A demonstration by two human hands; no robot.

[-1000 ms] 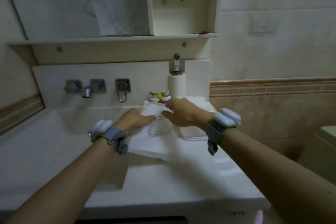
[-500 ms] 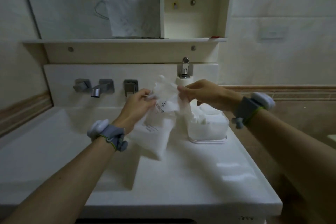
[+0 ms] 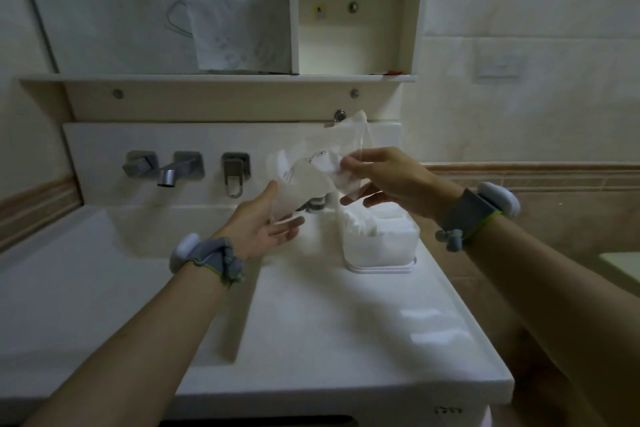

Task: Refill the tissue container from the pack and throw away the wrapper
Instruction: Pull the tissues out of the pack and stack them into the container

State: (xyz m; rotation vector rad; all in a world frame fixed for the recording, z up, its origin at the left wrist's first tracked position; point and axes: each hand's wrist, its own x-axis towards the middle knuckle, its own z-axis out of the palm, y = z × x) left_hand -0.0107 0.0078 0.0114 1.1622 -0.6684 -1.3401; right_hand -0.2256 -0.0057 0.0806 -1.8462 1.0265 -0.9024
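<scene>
A clear plastic wrapper (image 3: 313, 163) with small print hangs in the air above the counter, looking empty and see-through. My right hand (image 3: 384, 177) pinches its right end. My left hand (image 3: 263, 222) is below its left end, palm up, fingers apart, touching the wrapper's lower edge. The white tissue container (image 3: 381, 246) stands on the counter under my right hand, lid off, filled with a stack of white tissues (image 3: 363, 224) whose top sheets stick up.
The white counter (image 3: 346, 322) runs to the front edge. The sink basin (image 3: 104, 270) lies at left, with a wall tap (image 3: 169, 172) and handles behind it. A shelf and an open cabinet hang above. Small bottles sit behind the wrapper.
The wrapper has come free of the tissues and risen to the right. The tissues now sit in the container. My left hand has opened beneath the wrapper.
</scene>
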